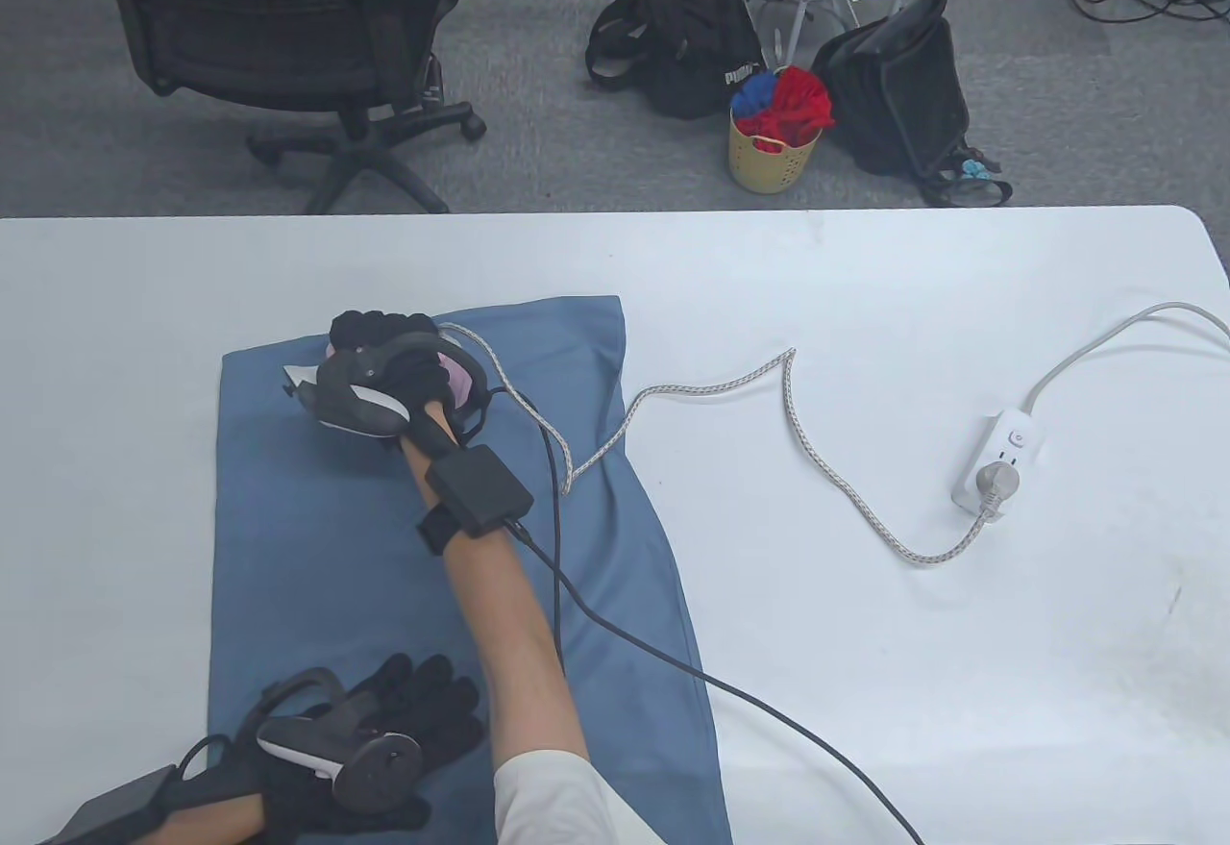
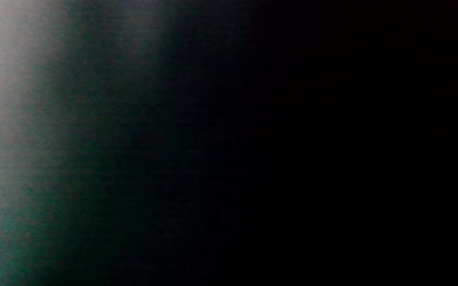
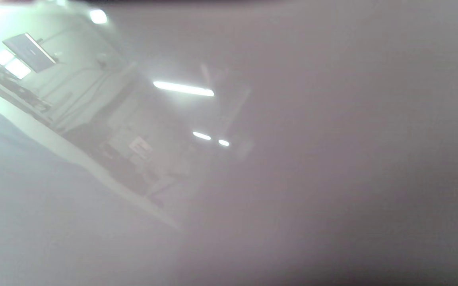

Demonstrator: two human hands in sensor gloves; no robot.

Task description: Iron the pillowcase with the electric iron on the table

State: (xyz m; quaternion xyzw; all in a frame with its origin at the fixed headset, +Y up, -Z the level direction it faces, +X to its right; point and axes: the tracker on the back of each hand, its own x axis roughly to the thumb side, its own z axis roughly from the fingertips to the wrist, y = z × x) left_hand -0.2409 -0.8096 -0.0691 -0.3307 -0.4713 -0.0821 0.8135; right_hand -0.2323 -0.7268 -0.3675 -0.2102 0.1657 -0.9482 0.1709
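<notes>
White table (image 1: 865, 326) holds everything, and the blue pillowcase (image 1: 317, 537) lies flat on its left part, running from the near edge up toward the middle. It looks mostly smooth, with soft folds along its right side. The iron (image 1: 459, 382) sits on the far end of the pillowcase, a pink and white bit of it peeking out from under the right hand (image 1: 384, 369). That hand is wrapped around the iron's handle and holds it down on the cloth. The left hand (image 1: 384, 720) lies flat with fingers spread wide on the near end of the pillowcase and holds nothing; it seems to pin the cloth so it does not slide. The cord (image 1: 798, 422) snakes across the table to the power strip (image 1: 999, 460), where the plug is in. So the ironing looks to be going on now. I cannot tell how much is already pressed. The right side and near end may be left. Both wrist views are too blurry or dark to help.
</notes>
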